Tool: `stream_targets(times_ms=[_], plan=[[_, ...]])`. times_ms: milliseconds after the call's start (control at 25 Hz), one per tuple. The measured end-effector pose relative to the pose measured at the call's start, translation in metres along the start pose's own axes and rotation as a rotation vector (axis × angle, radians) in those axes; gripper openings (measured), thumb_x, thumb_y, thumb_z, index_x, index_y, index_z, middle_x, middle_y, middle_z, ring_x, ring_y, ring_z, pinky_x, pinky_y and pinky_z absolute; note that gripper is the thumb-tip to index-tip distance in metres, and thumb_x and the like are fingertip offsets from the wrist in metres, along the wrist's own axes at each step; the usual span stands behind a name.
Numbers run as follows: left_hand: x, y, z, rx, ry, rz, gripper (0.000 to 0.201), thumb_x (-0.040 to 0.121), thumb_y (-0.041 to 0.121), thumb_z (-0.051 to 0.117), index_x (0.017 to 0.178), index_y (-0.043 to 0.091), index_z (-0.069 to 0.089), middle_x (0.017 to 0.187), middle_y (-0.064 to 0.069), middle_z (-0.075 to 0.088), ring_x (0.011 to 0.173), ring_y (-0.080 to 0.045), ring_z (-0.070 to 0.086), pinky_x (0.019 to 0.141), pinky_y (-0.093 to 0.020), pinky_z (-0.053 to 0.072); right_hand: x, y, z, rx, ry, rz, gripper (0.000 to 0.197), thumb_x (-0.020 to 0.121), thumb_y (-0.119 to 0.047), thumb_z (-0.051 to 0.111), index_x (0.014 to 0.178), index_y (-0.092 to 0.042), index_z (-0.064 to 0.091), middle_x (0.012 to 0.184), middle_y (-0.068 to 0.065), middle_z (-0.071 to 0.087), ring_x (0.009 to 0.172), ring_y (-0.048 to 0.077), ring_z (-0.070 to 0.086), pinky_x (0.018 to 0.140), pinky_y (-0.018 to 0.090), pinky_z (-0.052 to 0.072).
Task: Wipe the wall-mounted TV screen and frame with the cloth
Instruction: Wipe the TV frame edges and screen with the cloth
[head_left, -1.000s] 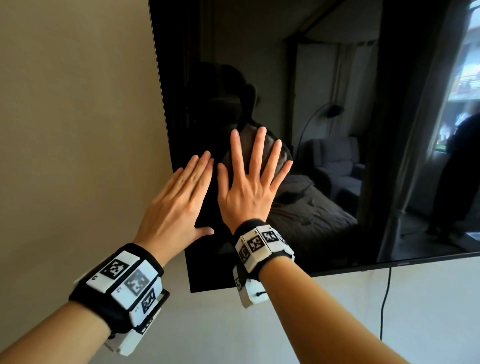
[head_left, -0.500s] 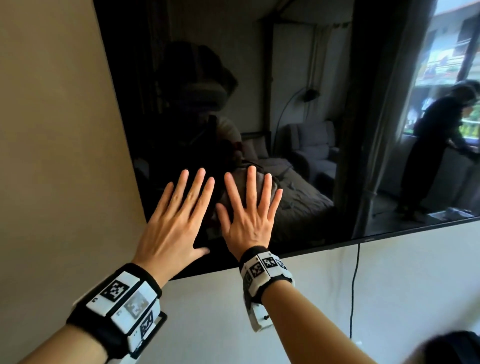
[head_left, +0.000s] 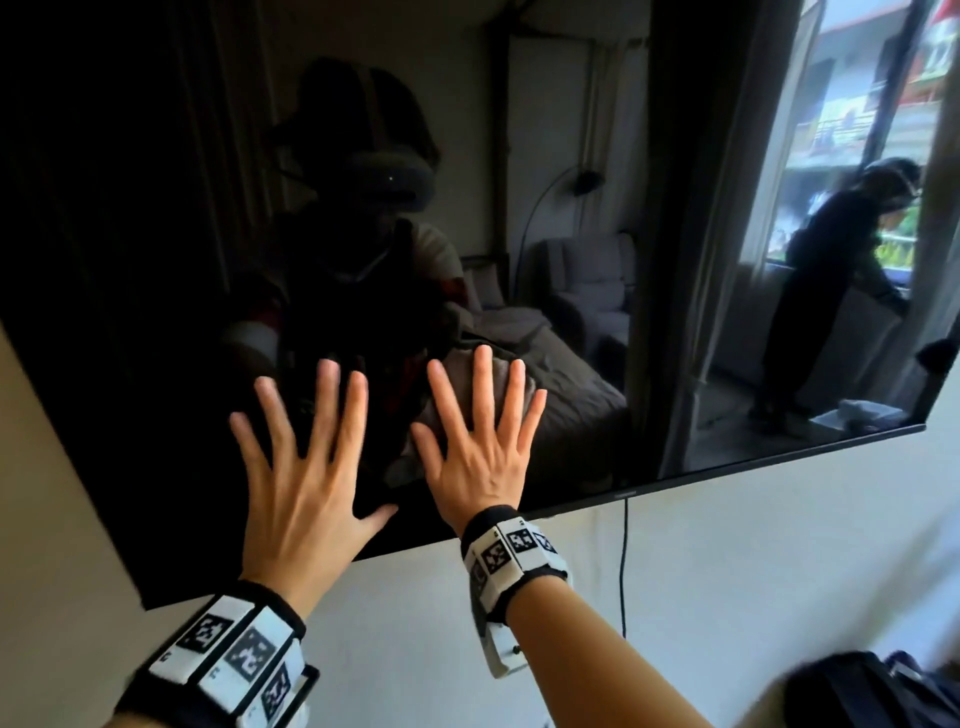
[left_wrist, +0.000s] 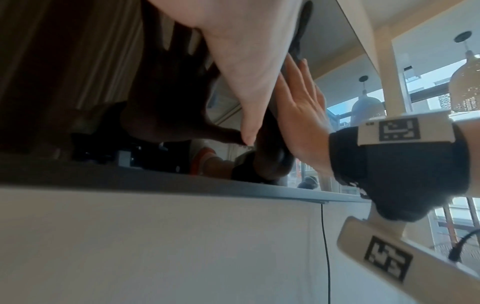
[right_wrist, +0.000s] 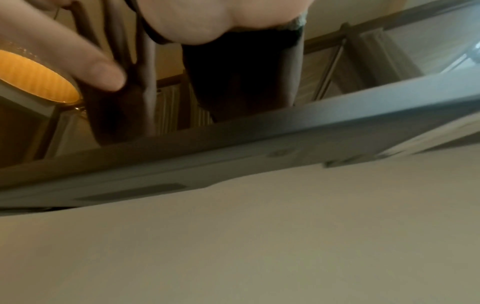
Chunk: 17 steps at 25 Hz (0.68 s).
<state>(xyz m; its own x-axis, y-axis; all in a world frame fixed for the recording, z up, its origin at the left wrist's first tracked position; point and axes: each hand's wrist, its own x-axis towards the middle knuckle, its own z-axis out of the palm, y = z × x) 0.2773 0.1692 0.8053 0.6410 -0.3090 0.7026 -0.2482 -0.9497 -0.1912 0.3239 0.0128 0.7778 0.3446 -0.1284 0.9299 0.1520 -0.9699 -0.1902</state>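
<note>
Grey cloth (head_left: 501, 384) lies flattened against the lower left part of the wall-mounted TV screen (head_left: 597, 130), pinned under the right hand (head_left: 480, 452), whose fingers are spread straight. The left hand (head_left: 306, 467) lies just beside it, fingers splayed flat on the bare glass, holding nothing. Wiping looks to be under way near the bottom frame (head_left: 727, 470); how much glass is already clean cannot be told, and the frame likely remains to be done.

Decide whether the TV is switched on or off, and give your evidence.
Off, it appears. The TV screen is dark and only mirrors the room, with an armchair and a window reflected, while the right hand presses the cloth on it.
</note>
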Motion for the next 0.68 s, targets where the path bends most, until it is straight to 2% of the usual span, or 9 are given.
stream_targets(times_ms=[80,160,360,440,480,560,600,680], plan=[[0.009,0.027,0.001,0.01,0.032,0.104,0.14,0.048,0.047,0.091,0.156,0.011,0.01,0.163,-0.014,0.009,0.147,-0.044,0.015,0.112,-0.068,0.02,0.01,0.04,-0.007,-0.025,-0.001,0.011,0.058,0.097,-0.056,0.03,0.151,-0.04,0.012,0.157,0.006,0.016,0.144,0.039,0.013,0.116,0.061,0.01],[0.023,0.057,0.002,0.019,0.045,0.134,0.133,0.052,0.052,0.088,0.156,0.014,0.015,0.164,-0.01,0.011,0.147,-0.042,0.016,0.114,-0.067,0.018,0.022,0.087,-0.016,-0.043,-0.006,0.041,0.057,0.097,-0.057,0.028,0.15,-0.037,0.018,0.157,0.008,0.015,0.144,0.039,0.014,0.115,0.061,0.011],[0.054,0.114,0.008,0.091,0.019,0.108,0.129,0.05,0.064,0.083,0.156,0.026,0.019,0.165,-0.008,0.01,0.148,-0.046,0.006,0.105,-0.079,0.004,0.042,0.198,-0.038,-0.105,-0.008,0.078,0.056,0.098,-0.055,0.022,0.149,-0.033,0.021,0.157,0.011,0.015,0.144,0.041,0.014,0.112,0.065,0.016],[0.055,0.122,0.013,0.112,0.002,0.07,0.123,0.056,0.069,0.078,0.155,0.026,0.019,0.165,-0.008,0.009,0.148,-0.048,0.003,0.102,-0.082,0.004,0.042,0.204,-0.042,-0.084,-0.011,0.106,0.056,0.098,-0.053,0.025,0.149,-0.031,0.023,0.158,0.014,0.017,0.143,0.043,0.014,0.11,0.067,0.017],[0.055,0.122,0.015,0.129,0.001,0.067,0.116,0.062,0.072,0.07,0.155,0.026,0.019,0.165,-0.008,0.009,0.148,-0.048,0.003,0.102,-0.082,0.005,0.042,0.194,-0.041,-0.058,-0.001,0.112,0.056,0.097,-0.052,0.027,0.149,-0.031,0.024,0.157,0.014,0.017,0.143,0.044,0.014,0.11,0.067,0.015],[0.053,0.119,0.017,0.141,-0.013,0.061,0.104,0.068,0.075,0.047,0.155,0.027,0.019,0.165,-0.008,0.008,0.148,-0.048,0.002,0.101,-0.082,0.005,0.036,0.156,-0.035,0.004,-0.014,0.031,0.055,0.097,-0.052,0.031,0.149,-0.033,0.025,0.158,0.011,0.017,0.144,0.043,0.011,0.112,0.066,0.01],[0.054,0.117,0.018,0.137,-0.023,0.062,0.102,0.068,0.075,0.04,0.155,0.028,0.019,0.165,-0.008,0.008,0.148,-0.048,0.002,0.101,-0.082,0.005,0.031,0.138,-0.033,0.016,-0.029,-0.027,0.055,0.097,-0.053,0.031,0.149,-0.035,0.023,0.159,0.009,0.016,0.145,0.041,0.01,0.113,0.065,0.008],[0.053,0.116,0.019,0.121,-0.021,0.063,0.102,0.067,0.074,0.038,0.156,0.028,0.018,0.165,-0.009,0.008,0.148,-0.048,0.002,0.102,-0.082,0.006,0.028,0.13,-0.029,0.002,-0.041,-0.063,0.056,0.098,-0.055,0.03,0.149,-0.037,0.019,0.158,0.006,0.015,0.146,0.039,0.009,0.114,0.063,0.008]])
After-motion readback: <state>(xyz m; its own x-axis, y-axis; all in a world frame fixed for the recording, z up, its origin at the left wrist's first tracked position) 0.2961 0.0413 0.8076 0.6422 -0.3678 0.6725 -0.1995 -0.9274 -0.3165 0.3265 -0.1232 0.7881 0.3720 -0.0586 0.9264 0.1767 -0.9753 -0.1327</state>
